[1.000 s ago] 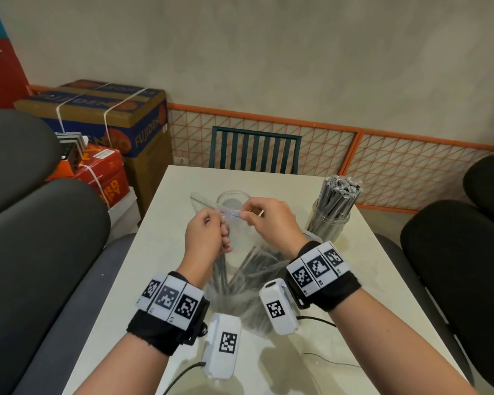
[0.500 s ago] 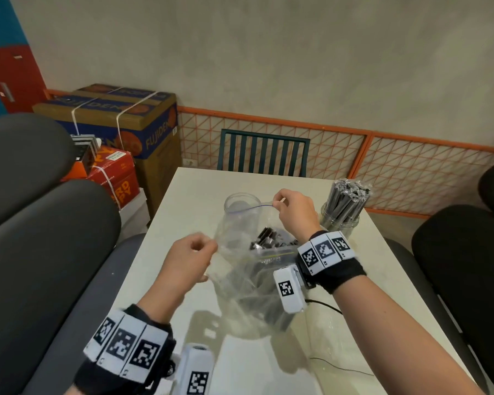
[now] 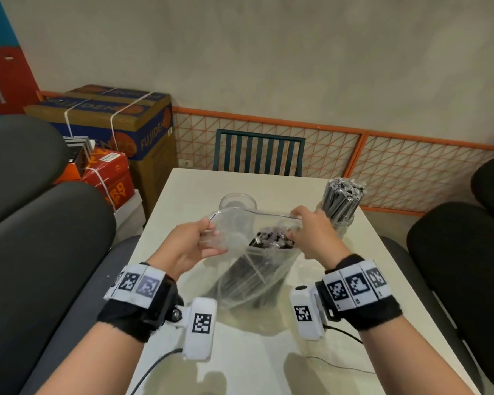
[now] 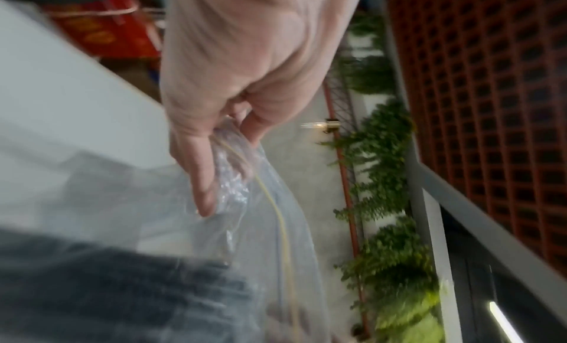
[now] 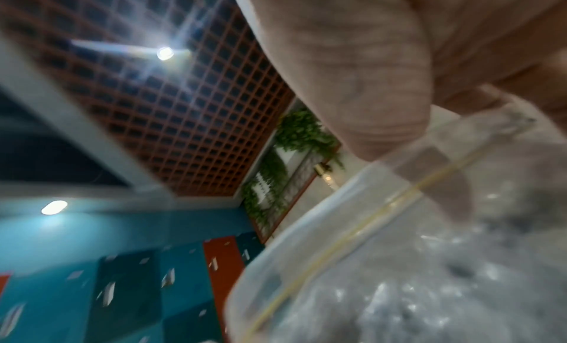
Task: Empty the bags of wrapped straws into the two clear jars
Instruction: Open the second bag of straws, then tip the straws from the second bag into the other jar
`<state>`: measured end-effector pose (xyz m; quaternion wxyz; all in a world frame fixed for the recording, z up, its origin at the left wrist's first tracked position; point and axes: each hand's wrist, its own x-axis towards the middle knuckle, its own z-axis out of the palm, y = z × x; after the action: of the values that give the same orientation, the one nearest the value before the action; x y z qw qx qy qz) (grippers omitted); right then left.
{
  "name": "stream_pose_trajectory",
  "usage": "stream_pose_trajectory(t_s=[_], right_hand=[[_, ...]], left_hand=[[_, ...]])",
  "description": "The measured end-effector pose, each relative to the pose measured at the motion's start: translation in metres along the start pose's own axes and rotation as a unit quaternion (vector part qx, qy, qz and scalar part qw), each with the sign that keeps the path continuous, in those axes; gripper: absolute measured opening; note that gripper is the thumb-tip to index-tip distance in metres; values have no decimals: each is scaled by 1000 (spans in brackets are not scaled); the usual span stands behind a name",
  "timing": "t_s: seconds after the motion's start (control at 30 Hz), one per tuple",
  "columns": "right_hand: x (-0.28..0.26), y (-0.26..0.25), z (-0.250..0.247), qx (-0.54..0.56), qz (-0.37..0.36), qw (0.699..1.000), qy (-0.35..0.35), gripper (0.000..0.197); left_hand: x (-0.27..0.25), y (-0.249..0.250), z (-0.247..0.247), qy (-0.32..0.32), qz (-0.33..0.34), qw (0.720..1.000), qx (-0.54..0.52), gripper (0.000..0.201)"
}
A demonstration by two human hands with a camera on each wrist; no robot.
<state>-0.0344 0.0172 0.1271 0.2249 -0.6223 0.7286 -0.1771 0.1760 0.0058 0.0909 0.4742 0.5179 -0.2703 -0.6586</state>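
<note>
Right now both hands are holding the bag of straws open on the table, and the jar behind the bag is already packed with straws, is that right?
Not quite. The jar behind the bag is empty in the head view; the packed jar stands beyond the right hand. The left hand and the right do hold the bag open.

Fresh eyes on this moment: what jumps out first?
Centre of the table: the clear bag of dark wrapped straws, its mouth stretched wide between the left hand and right hand, each gripping an edge. Behind it stands an empty clear jar; at the far right, a jar already packed with upright straws.
</note>
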Motion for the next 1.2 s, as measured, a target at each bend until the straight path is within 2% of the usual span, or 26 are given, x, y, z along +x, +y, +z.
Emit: stream_pose_trajectory(t_s=[0.07,0.1,0.13,0.2,0.23,0.3,0.33,0.4,0.5,0.53,0.57,0.63,0.67,0.73,0.77,0.8,0.9,1.0,1.03,1.07,1.1,1.17,1.2], right_hand=[[-1,7,-3,182,17,983,-1,9],[-1,10,-4,254,22,967,-16,10],[0,14,-4,306,30,950,-47,16],[1,21,-2,381,57,915,-124,23],[4,24,0,405,76,899,-151,24],[10,26,5,422,121,882,-170,25],[12,24,8,429,147,876,-164,26],[20,24,18,463,195,849,-163,28],[29,28,31,537,225,796,-164,25],[24,25,31,544,221,792,-168,30],[19,23,30,529,210,805,-168,33],[9,22,31,443,195,860,-165,34],[5,23,32,407,189,877,-169,28],[0,24,37,410,181,874,-189,7],[-3,23,39,429,180,865,-189,5],[-3,24,41,454,180,854,-181,10],[-5,27,47,565,180,790,-158,18],[-7,35,52,669,199,699,-156,22],[-6,37,57,695,213,670,-151,23],[-6,38,62,720,227,639,-150,23],[-6,38,68,744,234,608,-148,28],[-4,38,79,783,248,549,-155,38],[-7,36,79,774,245,560,-166,29]], left_hand=[[-5,-7,1,-32,-43,996,-74,27],[-5,-12,0,-58,-55,994,-75,23],[-5,-15,-2,-88,-62,993,-52,18],[-3,-20,-5,-136,-69,987,44,38],[-2,-21,-4,-138,-67,985,85,39],[0,-23,0,-90,-73,989,97,26],[4,-24,2,-57,-89,992,69,32],[10,-28,3,-21,-134,990,-30,37],[16,-36,7,-3,-129,977,-172,19],[14,-37,9,7,-103,975,-198,17],[13,-39,12,19,-73,970,-229,17],[11,-45,15,19,-24,950,-311,20],[10,-49,17,17,-8,941,-338,22],[9,-56,18,22,13,932,-362,26],[9,-61,19,26,18,930,-365,29],[6,-65,19,24,21,929,-368,31],[-4,-70,14,23,10,917,-397,31],[-11,-70,7,28,-30,892,-450,25],[-11,-70,5,26,-52,874,-482,23],[-11,-73,2,37,-68,866,-494,27],[-13,-73,0,62,-73,873,-478,33],[-13,-80,0,68,-81,894,-436,40],[-12,-83,-2,81,-89,911,-395,39]])
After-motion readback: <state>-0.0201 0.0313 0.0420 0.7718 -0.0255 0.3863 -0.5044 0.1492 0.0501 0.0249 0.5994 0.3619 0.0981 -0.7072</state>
